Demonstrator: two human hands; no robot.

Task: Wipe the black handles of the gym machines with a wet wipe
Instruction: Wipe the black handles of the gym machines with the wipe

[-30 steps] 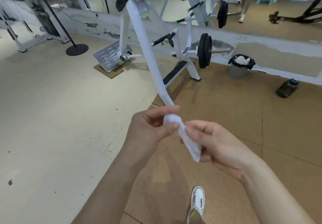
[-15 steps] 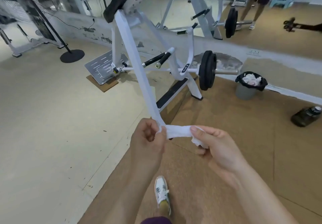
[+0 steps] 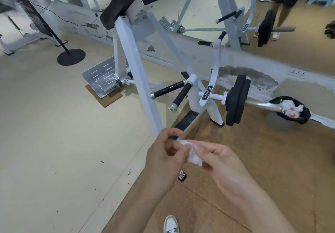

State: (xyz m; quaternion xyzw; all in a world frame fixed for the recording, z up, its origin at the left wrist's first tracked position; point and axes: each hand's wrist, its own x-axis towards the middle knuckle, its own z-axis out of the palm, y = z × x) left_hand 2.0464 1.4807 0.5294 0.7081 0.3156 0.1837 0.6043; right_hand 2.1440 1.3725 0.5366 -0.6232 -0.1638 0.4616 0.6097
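A crumpled white wet wipe (image 3: 192, 154) sits between both hands low in the view. My left hand (image 3: 164, 157) pinches its left end with curled fingers. My right hand (image 3: 220, 162) holds the right end between thumb and fingers. Ahead stands a white gym machine (image 3: 135, 64) with a black pad on top. Two black handles stick out near its base: one long handle (image 3: 167, 89) pointing left and a second handle (image 3: 181, 95) angled down toward me. Both hands are well short of the handles.
Black weight plates (image 3: 236, 99) hang on the machine's bar to the right. A bin with a black liner (image 3: 290, 112) stands by the mirror wall. A metal footplate (image 3: 101, 78) lies left of the frame. A round black stand base (image 3: 71, 57) is at far left. My shoe (image 3: 171, 223) shows below.
I have come closer to the machine, so the handles look larger and nearer. The wipe, stretched between my hands half a second ago, is now bunched up between them.
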